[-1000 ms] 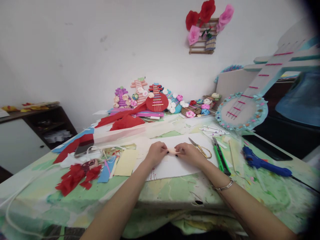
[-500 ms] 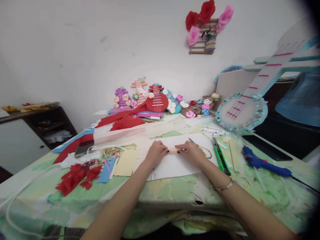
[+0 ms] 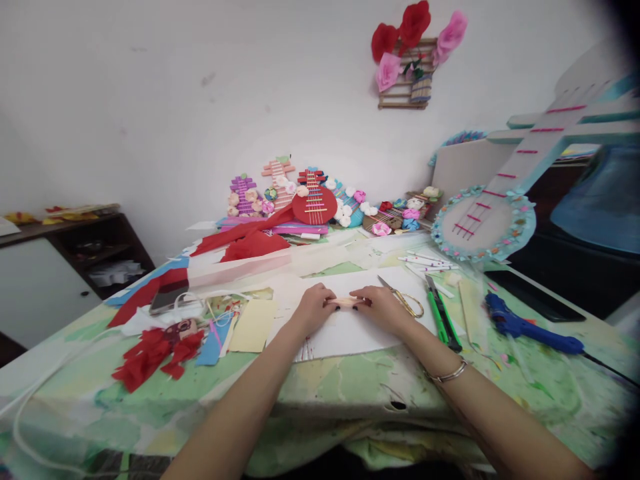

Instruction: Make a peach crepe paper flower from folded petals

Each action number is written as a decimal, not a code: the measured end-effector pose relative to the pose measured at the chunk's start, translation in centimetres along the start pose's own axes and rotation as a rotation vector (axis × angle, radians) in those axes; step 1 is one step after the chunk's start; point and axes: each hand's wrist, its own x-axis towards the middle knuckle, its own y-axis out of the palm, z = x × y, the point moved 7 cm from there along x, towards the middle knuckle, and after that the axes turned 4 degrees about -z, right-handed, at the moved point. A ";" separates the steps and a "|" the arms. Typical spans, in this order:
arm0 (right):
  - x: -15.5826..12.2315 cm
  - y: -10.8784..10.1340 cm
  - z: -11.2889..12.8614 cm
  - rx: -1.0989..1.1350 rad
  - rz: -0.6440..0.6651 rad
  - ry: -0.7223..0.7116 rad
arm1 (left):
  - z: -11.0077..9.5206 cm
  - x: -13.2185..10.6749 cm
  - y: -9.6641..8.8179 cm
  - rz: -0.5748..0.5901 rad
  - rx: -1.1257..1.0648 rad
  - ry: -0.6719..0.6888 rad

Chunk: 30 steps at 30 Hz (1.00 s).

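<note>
My left hand [image 3: 313,308] and my right hand [image 3: 383,308] meet over a white sheet [image 3: 350,330] on the table. Both pinch the ends of a small pale pink strip [image 3: 344,301] held between them, just above the sheet. Gold-handled scissors [image 3: 403,297] lie right beside my right hand. A silver bangle [image 3: 449,373] sits on my right wrist.
A green craft knife [image 3: 441,312] and a blue glue gun [image 3: 525,325] lie to the right. Red paper scraps [image 3: 150,352] and a yellow card [image 3: 253,325] lie left. Paper guitars and flowers [image 3: 315,200] line the back; a large guitar model [image 3: 487,220] leans at right.
My hands barely shifted; the fingers have worked along the pink strip, which stays between them.
</note>
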 end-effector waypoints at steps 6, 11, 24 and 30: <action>0.1 0.0 -0.9 0.022 -0.039 0.003 | 0.4 0.1 -0.3 -0.023 0.043 -0.046; 0.3 -0.8 -3.3 -0.035 -0.166 0.139 | 2.5 0.0 -1.8 -0.158 0.141 -0.194; -0.8 -3.2 -1.9 -0.037 -0.415 0.132 | 4.7 -0.4 -3.4 -0.230 0.253 -0.304; -6.6 -7.9 6.8 0.335 -0.577 -0.200 | 2.6 0.1 -1.6 -0.087 0.183 -0.111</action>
